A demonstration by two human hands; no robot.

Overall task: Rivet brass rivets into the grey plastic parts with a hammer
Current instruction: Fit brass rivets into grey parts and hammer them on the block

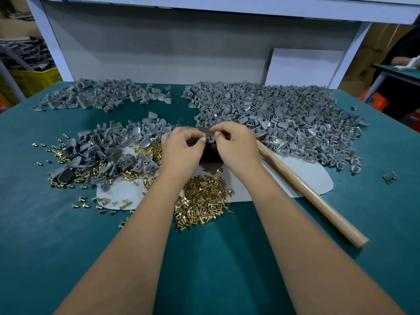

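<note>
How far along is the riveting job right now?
Done: the big right pile of parts shows rivets in them. In hand: left hand and right hand pinch one part together; the hammer lies idle. Left: bare parts and loose rivets, plenty of both.

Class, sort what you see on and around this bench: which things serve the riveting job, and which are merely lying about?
For the job:
left hand and right hand, pinching a small grey part
brass rivets
grey plastic parts
hammer, lying unheld
dark block

Lying about:
yellow crate
white board
</note>
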